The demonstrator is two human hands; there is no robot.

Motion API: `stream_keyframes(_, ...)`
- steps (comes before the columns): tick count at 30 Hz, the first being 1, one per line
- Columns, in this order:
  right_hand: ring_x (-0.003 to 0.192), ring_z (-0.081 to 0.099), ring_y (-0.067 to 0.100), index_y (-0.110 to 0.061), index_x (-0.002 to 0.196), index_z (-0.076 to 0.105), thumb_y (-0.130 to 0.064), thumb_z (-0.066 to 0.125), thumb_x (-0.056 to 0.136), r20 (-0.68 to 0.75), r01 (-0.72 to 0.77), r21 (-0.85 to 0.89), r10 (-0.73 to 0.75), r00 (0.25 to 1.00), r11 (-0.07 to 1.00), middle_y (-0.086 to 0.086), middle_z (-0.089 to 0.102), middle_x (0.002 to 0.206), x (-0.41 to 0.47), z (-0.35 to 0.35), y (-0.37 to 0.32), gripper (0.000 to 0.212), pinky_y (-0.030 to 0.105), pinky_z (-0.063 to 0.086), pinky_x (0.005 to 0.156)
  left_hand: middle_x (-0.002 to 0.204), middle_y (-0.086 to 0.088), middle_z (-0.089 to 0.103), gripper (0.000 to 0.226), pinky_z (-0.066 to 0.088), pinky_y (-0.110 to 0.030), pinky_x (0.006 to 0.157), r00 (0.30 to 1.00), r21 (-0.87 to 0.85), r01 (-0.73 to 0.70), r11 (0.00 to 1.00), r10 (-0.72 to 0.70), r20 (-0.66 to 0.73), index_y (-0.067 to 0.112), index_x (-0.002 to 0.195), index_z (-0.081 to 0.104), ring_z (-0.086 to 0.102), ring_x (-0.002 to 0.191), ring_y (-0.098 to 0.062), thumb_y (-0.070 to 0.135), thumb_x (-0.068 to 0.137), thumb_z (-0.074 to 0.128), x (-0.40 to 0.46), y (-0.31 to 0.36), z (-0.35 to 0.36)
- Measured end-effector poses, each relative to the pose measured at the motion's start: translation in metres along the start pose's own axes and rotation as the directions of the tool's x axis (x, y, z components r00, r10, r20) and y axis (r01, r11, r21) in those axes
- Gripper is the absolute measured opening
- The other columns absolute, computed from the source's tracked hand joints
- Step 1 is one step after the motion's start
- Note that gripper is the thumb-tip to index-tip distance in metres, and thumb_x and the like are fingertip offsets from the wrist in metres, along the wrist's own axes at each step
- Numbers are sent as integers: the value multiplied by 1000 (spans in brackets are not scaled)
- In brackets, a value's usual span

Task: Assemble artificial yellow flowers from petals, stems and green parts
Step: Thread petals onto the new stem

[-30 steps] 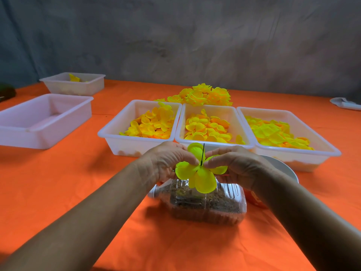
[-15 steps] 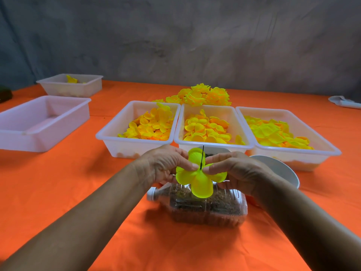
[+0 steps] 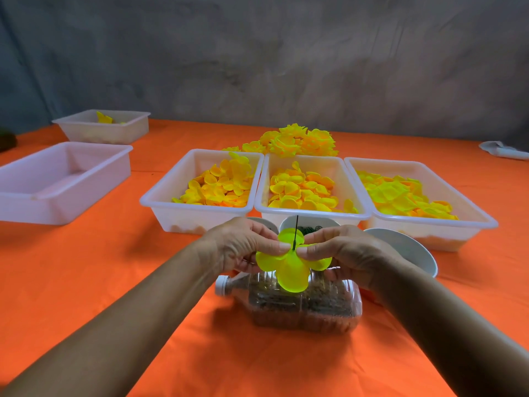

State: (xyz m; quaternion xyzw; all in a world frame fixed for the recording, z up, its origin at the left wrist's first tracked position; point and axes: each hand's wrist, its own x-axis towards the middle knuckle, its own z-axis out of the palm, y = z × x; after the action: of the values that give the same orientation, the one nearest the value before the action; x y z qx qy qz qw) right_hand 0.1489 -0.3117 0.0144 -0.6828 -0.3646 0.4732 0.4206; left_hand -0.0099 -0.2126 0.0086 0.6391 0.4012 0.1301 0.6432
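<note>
Grey wall behind an orange table (image 3: 86, 282). Above a lying bottle (image 3: 303, 308), the left hand (image 3: 240, 247) and right hand (image 3: 343, 253) pinch a yellow petal piece (image 3: 289, 270) from either side, thumbs meeting at the thin dark stem (image 3: 296, 230) poking up through its middle. Three petal trays (image 3: 312, 216) sit just beyond, finished flowers (image 3: 297, 141) behind them

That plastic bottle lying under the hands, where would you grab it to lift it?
Probably around the ribbed body of the bottle, coming down from above. It lies on its side with the white cap pointing left, so the long clear flanks face front and back and a grip can span them. The neck is narrow and sits under the left hand.
</note>
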Motion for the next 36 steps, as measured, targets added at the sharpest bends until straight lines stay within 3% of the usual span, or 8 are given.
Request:
stream_keyframes(3,55,55,13,-11,77,71,-11,82,62,-11,14,5,-14,1000,1000,3,65,63,-3,1,0,18,17,39,44,59,2,60,38,44,-23,51,994,73,-77,994,83,-73,12,80,64,54,54,-14,24,50,84,-3,-2,1)
stream_keyframes(6,57,49,15,-8,86,70,-15,84,62,-43,28,0,-28,999,1000,6,64,67,-4,1,2,28,18,37,43,69,2,57,32,45,-22,57,930,181,-292,939,323,-178,15,87,67,51,64,-13,10,61,86,-8,-5,2)
stream_keyframes(11,54,48,13,-9,86,70,-15,84,61,-44,27,-1,-27,999,1000,4,63,66,-4,0,2,30,19,36,43,82,7,64,31,44,-16,68,807,371,-499,783,576,-130,33,82,70,51,72,-4,16,63,87,-18,-8,7)
stream_keyframes(16,56,52,12,-12,86,69,-28,85,36,-46,46,-57,-49,998,997,0,65,60,-3,-2,1,55,17,38,44,76,-4,69,18,47,-35,63,788,354,-511,784,591,-172,18,70,74,53,65,-13,28,62,87,-9,-14,21)
stream_keyframes(22,60,55,12,-20,86,64,-11,82,66,-63,67,-197,-81,995,978,1,63,65,4,-9,-7,28,21,43,53,70,-2,59,21,40,-33,58,726,295,-616,731,672,-147,30,67,72,48,63,-18,13,66,85,-4,-18,23)
stream_keyframes(28,62,57,11,-17,85,70,-15,78,74,-205,253,-348,-337,919,902,3,67,74,28,-35,-26,14,17,42,48,69,-2,64,15,45,-37,65,779,124,-615,779,624,-58,28,57,71,56,69,-20,19,61,81,2,-18,19)
stream_keyframes(31,79,62,19,-7,100,72,-13,74,78,-355,241,-444,-416,837,863,9,70,91,66,-51,-25,22,27,47,64,66,5,65,8,46,-34,66,806,79,-589,805,592,-22,25,61,74,59,68,-15,21,59,81,5,-18,17)
stream_keyframes(36,108,61,26,-5,115,66,-15,67,86,-308,146,-654,-437,845,743,12,66,118,121,-57,-21,32,36,47,94,65,8,66,10,48,-33,66,821,57,-570,819,571,1,22,66,76,61,67,-12,24,58,82,7,-20,15)
